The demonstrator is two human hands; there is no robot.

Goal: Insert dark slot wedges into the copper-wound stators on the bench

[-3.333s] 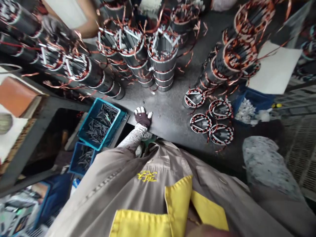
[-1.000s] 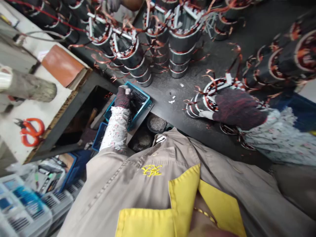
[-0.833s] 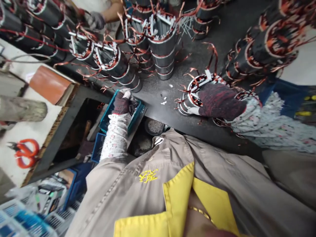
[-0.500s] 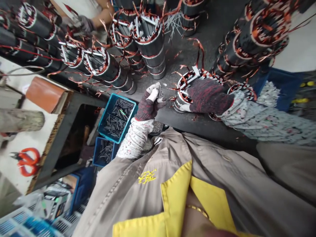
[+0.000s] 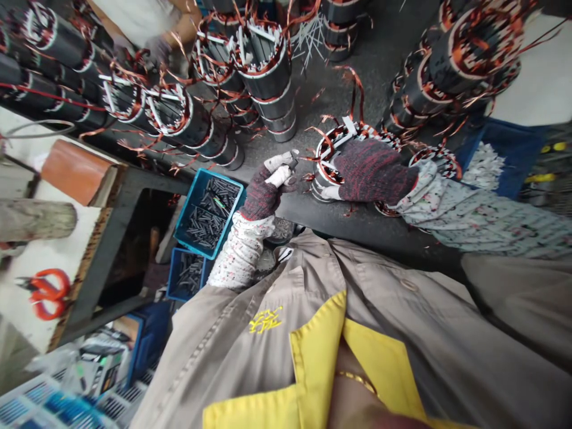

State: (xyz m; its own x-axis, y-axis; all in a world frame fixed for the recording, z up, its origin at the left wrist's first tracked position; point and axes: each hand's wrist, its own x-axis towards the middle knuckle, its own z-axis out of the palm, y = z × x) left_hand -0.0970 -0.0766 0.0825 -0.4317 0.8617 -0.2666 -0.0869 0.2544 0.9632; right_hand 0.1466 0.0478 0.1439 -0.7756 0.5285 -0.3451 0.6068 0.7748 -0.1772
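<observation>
Left grip (image 5: 271, 180): closed on small dark piece (image 5: 293, 161) | right grip (image 5: 373, 173): clasping wire-wound core (image 5: 322, 170), palm over rim | core: on counter (image 5: 308, 214), just right of left grip, partly under right grip | teal bin (image 5: 195, 246): left of left grip

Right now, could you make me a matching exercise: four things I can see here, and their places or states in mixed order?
1. Left hand
2. Right hand
3. Orange-handled cutters
4. Teal bin

A. Lying on the pale bench
B. Pinching a small piece
C. Holding many dark sticks
D. At the rim of a wire-wound cylinder

Pairs: 1-B, 2-D, 3-A, 4-C
</observation>
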